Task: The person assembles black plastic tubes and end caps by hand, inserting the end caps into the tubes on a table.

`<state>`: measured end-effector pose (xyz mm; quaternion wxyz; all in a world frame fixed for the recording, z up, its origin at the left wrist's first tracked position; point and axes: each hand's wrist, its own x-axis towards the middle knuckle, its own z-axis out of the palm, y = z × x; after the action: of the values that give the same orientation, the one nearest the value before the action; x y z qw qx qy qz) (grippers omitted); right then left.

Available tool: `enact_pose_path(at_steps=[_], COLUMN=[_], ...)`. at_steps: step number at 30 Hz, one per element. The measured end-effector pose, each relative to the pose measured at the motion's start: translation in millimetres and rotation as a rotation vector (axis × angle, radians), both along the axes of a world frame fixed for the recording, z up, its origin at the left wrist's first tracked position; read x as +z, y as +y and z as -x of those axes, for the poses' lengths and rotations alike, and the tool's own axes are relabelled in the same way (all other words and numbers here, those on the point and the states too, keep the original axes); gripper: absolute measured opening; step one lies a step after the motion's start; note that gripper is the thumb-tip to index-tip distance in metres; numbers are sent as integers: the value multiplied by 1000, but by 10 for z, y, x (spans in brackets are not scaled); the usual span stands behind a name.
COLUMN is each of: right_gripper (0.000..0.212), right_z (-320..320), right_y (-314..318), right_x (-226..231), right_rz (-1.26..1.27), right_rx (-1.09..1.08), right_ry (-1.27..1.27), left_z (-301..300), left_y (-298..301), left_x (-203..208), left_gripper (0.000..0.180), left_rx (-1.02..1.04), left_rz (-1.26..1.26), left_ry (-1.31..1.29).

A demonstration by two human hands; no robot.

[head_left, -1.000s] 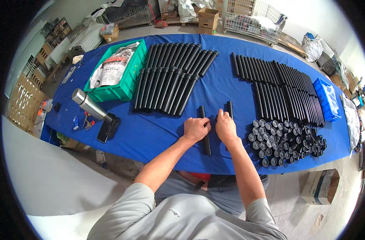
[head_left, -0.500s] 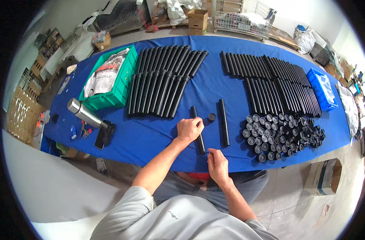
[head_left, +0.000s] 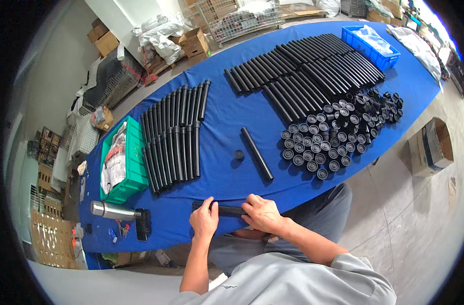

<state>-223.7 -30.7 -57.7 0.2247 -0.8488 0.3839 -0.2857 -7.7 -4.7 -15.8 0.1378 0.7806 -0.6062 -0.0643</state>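
Near the front edge of the table, a black tube (head_left: 229,209) lies crosswise between my hands. My left hand (head_left: 204,219) is closed around its left part, thumb and index finger on top. At its right end, my right hand (head_left: 263,213) is closed with the fingers over the tube, hiding that end. Beyond them, a single round black cap (head_left: 238,155) rests on the cloth beside another loose black tube (head_left: 257,153). Further left are rows of black tubes with wider collar ends (head_left: 173,137). Plain black tubes (head_left: 303,71) lie in rows at the far right.
Many round black caps (head_left: 322,145) are heaped right of my hands. A green crate (head_left: 136,168) holding a printed bag, a steel flask (head_left: 110,210) and a phone (head_left: 143,225) occupy the left. A blue bin (head_left: 389,62) stands far right on the blue cloth (head_left: 216,173).
My view has turned. The held tube has swung from pointing away to lying crosswise and come closer to the table edge. My right hand, earlier by its near end, now grips it.
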Motion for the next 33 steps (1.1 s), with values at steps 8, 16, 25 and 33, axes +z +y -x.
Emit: enact_pose_path(at_steps=[8, 16, 25, 33], right_gripper=[34, 43, 38, 37], right_z=[-4, 129, 122, 132], right_y=[-137, -262, -223, -233], right_x=[25, 87, 30, 0], right_rz=[-607, -642, -559, -567], right_rx=[14, 285, 302, 300], right_ry=[-667, -694, -752, -801], left_z=[110, 132, 162, 51], left_y=[-101, -71, -80, -134], left_x=[2, 77, 325, 374], left_gripper=[57, 37, 32, 38], left_rx=[-499, -359, -473, -553], left_rz=[191, -114, -253, -313], left_ry=[176, 365, 438, 490])
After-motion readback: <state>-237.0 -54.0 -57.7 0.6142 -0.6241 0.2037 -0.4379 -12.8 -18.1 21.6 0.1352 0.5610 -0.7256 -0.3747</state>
